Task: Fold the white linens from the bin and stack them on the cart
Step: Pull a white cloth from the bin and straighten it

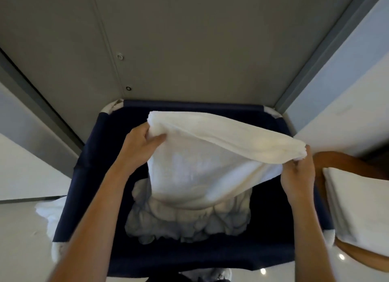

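Over bin (pixel 85 166), linen (pixel 200 155) between hands (pixel 141 143) (pixel 297 178)

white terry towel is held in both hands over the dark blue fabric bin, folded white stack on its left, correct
Wrong side: the head view shows the folded white stack right of the dark blue fabric bin. The left hand and right hand do hold the white terry towel over it.

My left hand (pixel 140 141) and right hand (pixel 297 177) each pinch a top corner of a white terry towel (pixel 202 166), holding it over the navy fabric bin (pixel 88 172) of crumpled white linens (pixel 185 222). Folded white linens (pixel 355 203) sit stacked on the brown wooden cart (pixel 345 166) at my right.
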Demonstrator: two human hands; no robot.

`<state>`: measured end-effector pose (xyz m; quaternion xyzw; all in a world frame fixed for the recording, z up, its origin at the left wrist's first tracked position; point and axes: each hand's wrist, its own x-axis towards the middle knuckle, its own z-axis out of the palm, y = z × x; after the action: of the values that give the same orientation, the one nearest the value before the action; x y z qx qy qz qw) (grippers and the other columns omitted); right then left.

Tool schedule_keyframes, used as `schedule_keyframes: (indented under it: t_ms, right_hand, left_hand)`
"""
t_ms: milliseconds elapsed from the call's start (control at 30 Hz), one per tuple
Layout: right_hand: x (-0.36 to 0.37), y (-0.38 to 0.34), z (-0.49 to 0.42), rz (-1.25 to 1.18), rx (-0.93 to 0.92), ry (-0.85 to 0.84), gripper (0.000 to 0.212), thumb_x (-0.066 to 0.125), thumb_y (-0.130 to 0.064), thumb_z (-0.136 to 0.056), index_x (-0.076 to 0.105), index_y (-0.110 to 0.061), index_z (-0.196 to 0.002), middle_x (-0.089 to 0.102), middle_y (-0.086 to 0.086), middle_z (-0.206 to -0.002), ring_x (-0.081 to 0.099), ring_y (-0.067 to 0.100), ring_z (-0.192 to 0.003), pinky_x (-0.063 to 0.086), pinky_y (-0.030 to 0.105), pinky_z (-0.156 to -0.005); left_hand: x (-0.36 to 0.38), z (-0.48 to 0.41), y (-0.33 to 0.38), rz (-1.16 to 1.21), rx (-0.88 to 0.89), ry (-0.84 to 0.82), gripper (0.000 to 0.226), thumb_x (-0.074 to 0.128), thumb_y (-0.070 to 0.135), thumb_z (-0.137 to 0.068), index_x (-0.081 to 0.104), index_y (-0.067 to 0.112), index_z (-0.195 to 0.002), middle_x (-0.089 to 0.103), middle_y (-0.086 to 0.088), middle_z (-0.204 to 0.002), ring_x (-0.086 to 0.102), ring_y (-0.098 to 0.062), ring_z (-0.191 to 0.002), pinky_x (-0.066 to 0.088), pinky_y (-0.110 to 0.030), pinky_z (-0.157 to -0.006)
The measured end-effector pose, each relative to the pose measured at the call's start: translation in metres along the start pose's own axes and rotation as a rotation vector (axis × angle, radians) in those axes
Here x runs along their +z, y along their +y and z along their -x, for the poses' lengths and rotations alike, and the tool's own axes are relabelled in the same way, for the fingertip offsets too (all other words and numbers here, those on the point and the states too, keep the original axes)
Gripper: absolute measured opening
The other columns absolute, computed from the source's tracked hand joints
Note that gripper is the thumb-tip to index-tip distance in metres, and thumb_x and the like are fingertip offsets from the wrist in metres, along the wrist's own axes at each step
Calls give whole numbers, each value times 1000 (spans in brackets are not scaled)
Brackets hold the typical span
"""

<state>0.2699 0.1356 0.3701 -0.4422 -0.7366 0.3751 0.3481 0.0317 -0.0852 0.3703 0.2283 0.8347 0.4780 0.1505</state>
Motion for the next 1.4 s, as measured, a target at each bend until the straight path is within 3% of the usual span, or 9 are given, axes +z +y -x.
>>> schedule_keyframes:
  t_ms: [67,133,233,333,467,633,900,1133,1400]
  right_hand:
    - [-7,1,-2,-6,28,5,27,42,-17,-101,45,-15,-128,55,-11,-102,52,4,-90,37,16,-73]
    - [-16,2,-8,-62,42,20,27,40,-15,-101,46,-16,-127,56,-16,-99,53,-8,-86,39,8,-70]
    - [-34,-2,-24,-172,28,63,21,40,-7,-99,49,-16,-116,55,-18,-94,51,-21,-79,39,2,-67]
    - [-58,-3,-44,-330,117,99,16,49,-17,-94,59,-26,-104,61,-17,-91,55,-7,-82,43,15,-69]
    - [-99,9,-63,-420,227,164,7,50,-22,-61,45,-17,-64,40,-11,-49,35,8,-54,27,27,-55]
    - [-169,41,-74,-451,258,58,17,59,-3,-76,60,-13,-63,57,3,-64,55,19,-69,43,34,-69]
    - [-260,98,-105,-482,157,-48,12,59,-10,-92,68,-8,-85,72,6,-85,67,27,-84,53,50,-85]
    - [-317,118,-144,-446,17,19,16,48,-26,-100,58,-37,-106,66,-11,-102,62,8,-96,51,29,-81]
    - [-386,154,-214,-409,-60,262,29,45,-26,-101,56,-17,-126,63,-13,-101,58,-2,-90,47,16,-77]
  left_hand:
    - [7,-2,12,-32,100,62,28,61,20,-94,44,24,-72,41,13,-62,47,3,-54,34,-10,-50]
    - [15,-7,27,-19,170,73,6,57,24,-97,52,23,-93,45,13,-65,48,12,-56,34,-5,-52]
    - [29,-16,51,55,239,93,15,51,29,-99,54,31,-114,57,16,-82,54,10,-76,37,-6,-63]
    - [52,-19,81,128,264,127,17,50,30,-95,58,20,-105,62,5,-93,56,-8,-82,42,-23,-68]
    - [92,-11,122,182,239,181,18,48,23,-88,43,17,-71,42,7,-67,36,-4,-56,31,-24,-54]
    - [134,9,174,231,264,241,24,50,21,-89,44,2,-75,42,4,-68,38,-7,-59,33,-27,-56]
    - [202,45,259,279,302,317,27,54,25,-83,45,1,-73,39,5,-64,37,-10,-60,32,-27,-54]
    - [262,59,317,354,298,330,33,54,29,-79,47,-4,-78,39,1,-68,38,-15,-66,32,-32,-60]
    - [365,39,378,424,285,255,20,56,26,-85,57,6,-85,49,5,-73,46,-12,-67,39,-30,-60]
